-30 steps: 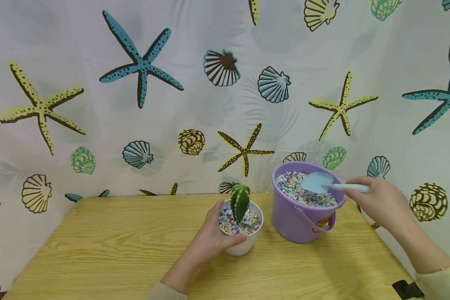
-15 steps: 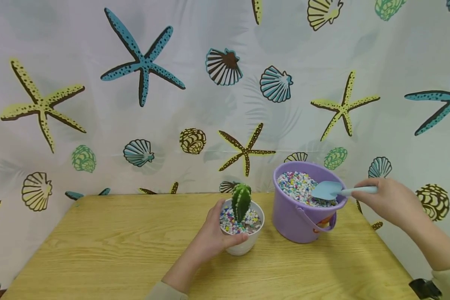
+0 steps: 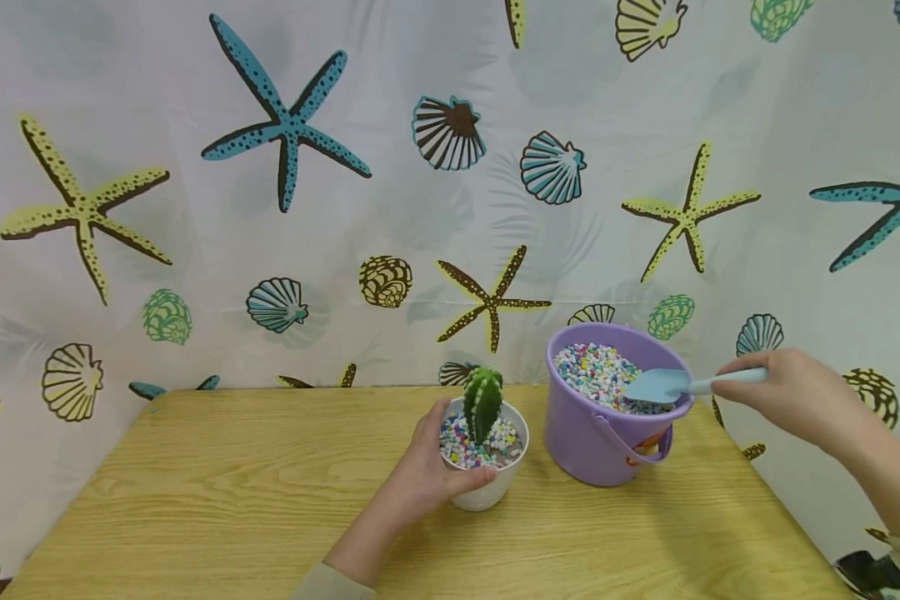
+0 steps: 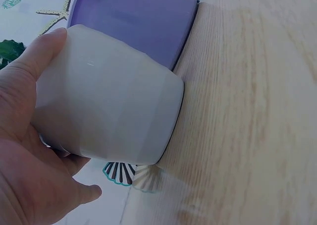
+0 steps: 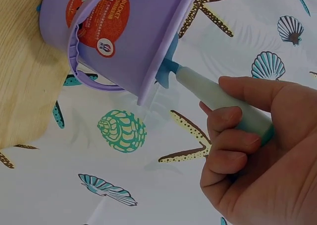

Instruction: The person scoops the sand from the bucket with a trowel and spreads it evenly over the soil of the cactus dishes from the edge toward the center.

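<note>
A green cactus (image 3: 482, 407) stands in a white flowerpot (image 3: 483, 497), with multicoloured pebbles (image 3: 461, 450) around its base. My left hand (image 3: 426, 478) holds the pot from the left, thumb across the front and fingers round the far side. In the left wrist view the pot's base is down on the table. At the right, my right hand (image 3: 802, 404) grips the handle of a light blue toy shovel (image 3: 656, 387). The shovel's blade lies low over the pebbles inside a purple bucket (image 3: 588, 450), near its right rim. Its handle passes over that rim.
The bucket stands just right of the pot, its handle (image 5: 77, 51) hanging down on the near side. Under both is a wooden table (image 3: 232, 483). A white cloth (image 3: 330, 208) printed with starfish and shells hangs behind the table and along its right side.
The right hand has drawn the shovel to the right, from over the middle of the pebbles towards the bucket's right rim. The left hand and pot stay in place.
</note>
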Motion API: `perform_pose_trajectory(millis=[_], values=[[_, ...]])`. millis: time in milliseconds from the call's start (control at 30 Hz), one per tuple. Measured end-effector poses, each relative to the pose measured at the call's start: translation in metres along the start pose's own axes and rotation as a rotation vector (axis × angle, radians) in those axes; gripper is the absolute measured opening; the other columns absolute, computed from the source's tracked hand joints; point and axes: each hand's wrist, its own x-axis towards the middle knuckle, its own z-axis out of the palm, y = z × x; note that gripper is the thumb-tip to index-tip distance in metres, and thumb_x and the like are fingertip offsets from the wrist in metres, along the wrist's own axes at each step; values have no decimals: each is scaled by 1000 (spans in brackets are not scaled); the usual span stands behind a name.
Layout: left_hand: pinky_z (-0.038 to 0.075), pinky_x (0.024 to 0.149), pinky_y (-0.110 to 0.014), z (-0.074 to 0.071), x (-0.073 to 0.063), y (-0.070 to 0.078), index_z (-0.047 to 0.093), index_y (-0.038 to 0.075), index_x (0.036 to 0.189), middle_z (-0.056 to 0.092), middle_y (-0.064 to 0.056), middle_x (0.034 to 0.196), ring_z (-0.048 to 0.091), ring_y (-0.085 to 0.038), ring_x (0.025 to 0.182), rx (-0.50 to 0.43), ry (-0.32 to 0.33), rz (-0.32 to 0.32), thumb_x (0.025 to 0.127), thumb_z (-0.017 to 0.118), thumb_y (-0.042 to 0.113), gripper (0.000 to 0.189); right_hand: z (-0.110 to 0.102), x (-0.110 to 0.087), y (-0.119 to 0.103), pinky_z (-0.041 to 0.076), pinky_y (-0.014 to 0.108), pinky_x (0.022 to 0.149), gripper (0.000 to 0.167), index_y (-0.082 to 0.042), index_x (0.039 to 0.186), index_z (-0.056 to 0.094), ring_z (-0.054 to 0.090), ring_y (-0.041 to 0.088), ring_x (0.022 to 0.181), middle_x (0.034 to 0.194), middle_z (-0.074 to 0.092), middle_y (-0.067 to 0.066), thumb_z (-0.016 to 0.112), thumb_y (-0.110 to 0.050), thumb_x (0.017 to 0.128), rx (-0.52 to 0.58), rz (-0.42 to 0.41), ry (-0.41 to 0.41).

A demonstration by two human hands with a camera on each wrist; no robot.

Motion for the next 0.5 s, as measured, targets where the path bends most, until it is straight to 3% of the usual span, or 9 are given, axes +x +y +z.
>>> perform_pose_trajectory(millis=[267,400,500], values=[[37,122,-68,0,0,-1,18,12,176,34,-27,170,43,-49,151,1,3,7,81,100,49,130,-6,1,0,31,36,55,54,4,136,74,37,23,69,109,68,19,73,-41,106,42,-12,-46],[37,123,-68,0,0,-1,19,11,176,34,-27,170,43,-49,151,6,6,7,81,100,49,130,-6,3,-2,32,37,57,50,2,132,77,37,24,72,103,66,14,74,-41,105,47,-19,-70],[37,123,-68,0,0,0,19,11,176,34,-27,169,44,-49,151,12,7,13,81,100,49,130,-7,5,-5,40,38,64,48,-2,128,79,51,29,82,110,71,19,74,-43,105,16,-30,-80]])
